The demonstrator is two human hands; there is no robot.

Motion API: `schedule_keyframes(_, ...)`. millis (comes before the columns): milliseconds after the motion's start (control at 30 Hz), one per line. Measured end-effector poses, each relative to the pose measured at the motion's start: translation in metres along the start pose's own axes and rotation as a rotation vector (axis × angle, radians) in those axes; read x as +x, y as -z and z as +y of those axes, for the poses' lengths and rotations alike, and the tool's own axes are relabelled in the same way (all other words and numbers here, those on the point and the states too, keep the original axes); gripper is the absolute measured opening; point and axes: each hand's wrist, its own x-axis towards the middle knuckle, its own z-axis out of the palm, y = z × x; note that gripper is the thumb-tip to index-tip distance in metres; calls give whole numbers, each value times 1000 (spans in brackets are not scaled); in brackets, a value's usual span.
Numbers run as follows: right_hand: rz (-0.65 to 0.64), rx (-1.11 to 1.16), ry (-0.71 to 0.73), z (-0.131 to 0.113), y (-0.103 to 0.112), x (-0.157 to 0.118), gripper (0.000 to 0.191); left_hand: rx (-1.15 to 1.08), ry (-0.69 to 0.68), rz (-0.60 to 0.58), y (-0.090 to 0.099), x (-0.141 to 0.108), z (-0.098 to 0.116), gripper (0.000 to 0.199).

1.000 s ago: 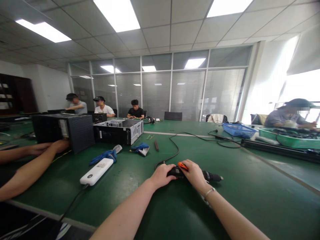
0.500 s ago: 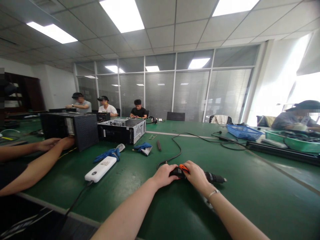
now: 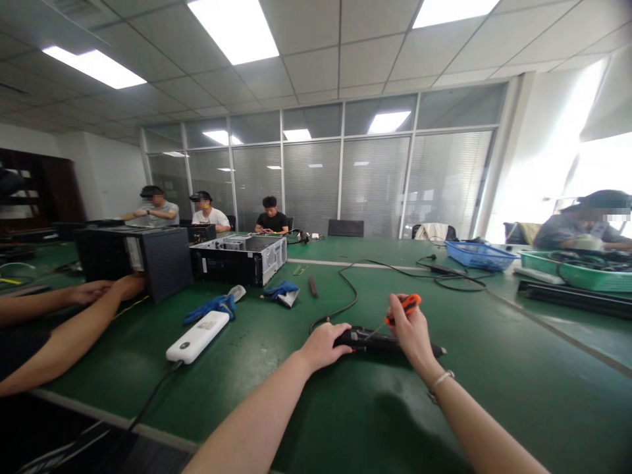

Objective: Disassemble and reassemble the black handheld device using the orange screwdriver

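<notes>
A black corded tool (image 3: 368, 340) lies sideways on the green table, its cable running off from the left end. My left hand (image 3: 323, 345) grips that left end, thumb on the near side and fingers on the far side. Above the tool's right part, my right hand (image 3: 409, 327) is closed round an orange-handled screwdriver (image 3: 411, 304). The thin shaft slants down to the left, and its tip is at the tool's body; whether it touches a screw is too small to tell.
Left of my hands are a white power bank (image 3: 197, 337), blue gloves (image 3: 212, 309) and an open computer case (image 3: 239, 257). Another person's arms (image 3: 93, 316) reach into a black case (image 3: 168, 263). Blue (image 3: 478, 257) and green (image 3: 573, 270) baskets stand at the right.
My right hand has lifted off the tool and moved right, raising the orange screwdriver so its shaft now shows. My left hand has stayed on the tool.
</notes>
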Motion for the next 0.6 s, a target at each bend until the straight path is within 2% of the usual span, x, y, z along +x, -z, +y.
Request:
schedule_keyframes(133,-27,85,-33,-1,-5,-4,57,-2,12,1,2,0,2,48)
schedule_keyframes(267,-26,59,93,-4,-6,-9,68,-18,31,3,3,-1,5,45)
schedule_keyframes(400,-94,-99,152,-3,-7,-13,68,-26,34,6,4,-1,7,45)
schedule_keyframes(600,-142,-116,248,0,-11,-15,64,-7,49,-3,7,-1,11,43)
